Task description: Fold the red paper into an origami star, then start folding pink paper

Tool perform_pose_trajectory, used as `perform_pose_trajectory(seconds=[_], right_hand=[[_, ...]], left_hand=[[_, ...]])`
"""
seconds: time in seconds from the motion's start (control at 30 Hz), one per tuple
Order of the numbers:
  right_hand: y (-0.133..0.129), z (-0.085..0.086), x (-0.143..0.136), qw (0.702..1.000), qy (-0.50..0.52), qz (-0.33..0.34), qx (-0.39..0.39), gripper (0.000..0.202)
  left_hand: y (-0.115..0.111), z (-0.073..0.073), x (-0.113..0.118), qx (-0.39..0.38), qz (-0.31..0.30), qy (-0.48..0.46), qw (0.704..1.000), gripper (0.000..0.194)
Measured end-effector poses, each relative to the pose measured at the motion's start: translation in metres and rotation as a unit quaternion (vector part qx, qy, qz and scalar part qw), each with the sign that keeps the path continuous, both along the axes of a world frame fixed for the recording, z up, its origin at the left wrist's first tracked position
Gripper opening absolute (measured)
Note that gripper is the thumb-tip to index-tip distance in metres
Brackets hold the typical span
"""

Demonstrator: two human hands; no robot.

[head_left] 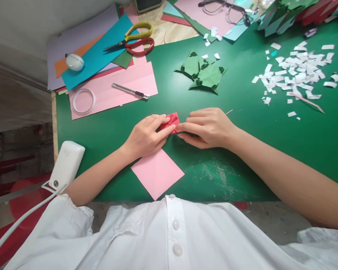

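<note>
A small folded piece of red paper [173,119] lies on the green table between my hands. My left hand [148,135] presses it down from the left, with fingers and thumb over its face. From the right, my right hand [207,127] pinches its lower right edge between forefinger and thumb. The other fingers of that hand are curled. Just below my left hand is a pink paper square [157,174], turned corner-down and partly under the hand. Folded green paper pieces [207,73] sit farther back, beyond the red one.
On the left, scissors [133,41], a utility knife [131,91], a tape ring [83,101] and a white mouse-like object [74,62] rest on coloured paper sheets. A white power bank [67,163] with a cable is at the left edge. White paper scraps [298,71] and glasses [228,9] lie back right.
</note>
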State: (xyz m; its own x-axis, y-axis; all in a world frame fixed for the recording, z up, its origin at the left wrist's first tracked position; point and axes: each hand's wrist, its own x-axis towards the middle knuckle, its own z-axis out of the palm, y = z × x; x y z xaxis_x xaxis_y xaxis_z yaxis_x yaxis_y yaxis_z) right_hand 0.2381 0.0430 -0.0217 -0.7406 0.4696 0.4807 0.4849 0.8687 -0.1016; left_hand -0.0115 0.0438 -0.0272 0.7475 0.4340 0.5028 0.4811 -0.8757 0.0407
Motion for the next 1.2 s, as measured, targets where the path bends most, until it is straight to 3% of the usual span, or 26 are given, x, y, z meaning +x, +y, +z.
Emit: perform_pose_trajectory(seconds=[0.1,0.23,0.47,0.6,0.7,0.8,0.93,1.07,1.2], right_hand=[[-0.002,0.001,-0.006,0.995,-0.029,-0.094,-0.017,0.033],[-0.006,-0.001,-0.014,0.986,-0.036,-0.149,-0.059,0.033],[-0.018,-0.005,-0.023,0.975,0.014,-0.18,-0.131,0.016],[-0.016,-0.002,-0.025,0.97,0.105,-0.16,-0.15,0.007],[-0.016,0.004,-0.027,0.957,0.175,-0.129,-0.194,0.006],[-0.02,0.01,-0.028,0.939,0.22,-0.102,-0.242,0.008],[-0.026,0.016,-0.03,0.912,0.257,-0.115,-0.299,0.008],[-0.026,0.015,-0.032,0.896,0.291,-0.122,-0.311,0.008],[-0.025,0.011,-0.034,0.908,0.278,-0.106,-0.296,0.011]], left_hand=[[-0.001,0.002,0.0,-0.029,-0.004,-0.002,1.0,0.024],[-0.002,0.007,0.001,-0.063,0.001,-0.013,0.998,0.015],[0.002,0.003,-0.001,-0.122,0.046,-0.048,0.99,0.048],[0.005,0.004,-0.003,-0.173,0.057,-0.082,0.98,0.047],[0.004,0.006,-0.001,-0.278,0.052,-0.157,0.946,0.04],[-0.002,0.006,0.004,-0.392,0.023,-0.251,0.885,0.033],[-0.011,0.005,0.01,-0.461,0.014,-0.313,0.83,0.035],[-0.014,0.007,0.01,-0.505,0.015,-0.285,0.815,0.041],[-0.01,0.01,0.008,-0.535,0.027,-0.255,0.805,0.04]])
